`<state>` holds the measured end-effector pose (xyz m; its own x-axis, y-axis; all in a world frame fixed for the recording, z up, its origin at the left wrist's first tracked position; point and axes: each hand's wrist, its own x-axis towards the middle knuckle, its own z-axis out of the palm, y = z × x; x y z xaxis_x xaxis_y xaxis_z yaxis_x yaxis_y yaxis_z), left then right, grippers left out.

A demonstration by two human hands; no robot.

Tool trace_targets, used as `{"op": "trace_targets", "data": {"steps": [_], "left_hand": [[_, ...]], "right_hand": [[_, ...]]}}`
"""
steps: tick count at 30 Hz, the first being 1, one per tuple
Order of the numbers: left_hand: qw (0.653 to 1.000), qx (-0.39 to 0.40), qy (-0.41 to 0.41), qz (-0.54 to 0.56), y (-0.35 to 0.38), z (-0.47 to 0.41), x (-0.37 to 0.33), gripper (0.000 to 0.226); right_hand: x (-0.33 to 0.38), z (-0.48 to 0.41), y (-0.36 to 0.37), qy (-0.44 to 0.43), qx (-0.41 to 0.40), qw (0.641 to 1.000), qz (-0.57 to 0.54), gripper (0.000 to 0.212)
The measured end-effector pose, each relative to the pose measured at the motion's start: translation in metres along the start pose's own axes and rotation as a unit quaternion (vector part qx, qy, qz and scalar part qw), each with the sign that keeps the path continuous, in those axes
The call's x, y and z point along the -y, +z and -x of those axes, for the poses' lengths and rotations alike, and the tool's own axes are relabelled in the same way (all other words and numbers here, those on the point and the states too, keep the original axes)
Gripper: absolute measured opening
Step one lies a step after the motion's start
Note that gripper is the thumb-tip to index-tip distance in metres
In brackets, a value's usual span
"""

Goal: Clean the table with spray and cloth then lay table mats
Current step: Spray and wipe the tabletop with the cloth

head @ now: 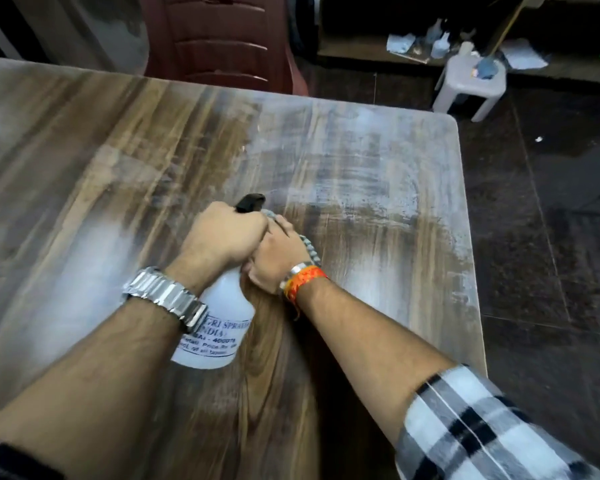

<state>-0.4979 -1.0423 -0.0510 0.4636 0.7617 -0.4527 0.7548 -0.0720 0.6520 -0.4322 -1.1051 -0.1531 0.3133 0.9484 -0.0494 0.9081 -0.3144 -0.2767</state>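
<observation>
Bottle at frame centre, over the table. Your left hand clenches the spray head, nozzle aimed at the upper right for wetting there. Your right hand grips the neck alongside, likely steadying; it also seems to hold a cloth.
</observation>
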Motion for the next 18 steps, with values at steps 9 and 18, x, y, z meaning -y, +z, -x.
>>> {"op": "trace_targets", "data": {"steps": [9,18], "left_hand": [[0.999,0.013,0.03,-0.028,0.028,-0.017,-0.051,0.037],[0.996,-0.081,0.033,0.031,-0.01,-0.038,-0.047,0.018]], "right_hand": [[-0.074,0.054,-0.005,0.131,-0.046,0.99,-0.02,0.051],[-0.146,0.003,-0.035,0.514,-0.136,0.846,-0.046,0.066]]}}
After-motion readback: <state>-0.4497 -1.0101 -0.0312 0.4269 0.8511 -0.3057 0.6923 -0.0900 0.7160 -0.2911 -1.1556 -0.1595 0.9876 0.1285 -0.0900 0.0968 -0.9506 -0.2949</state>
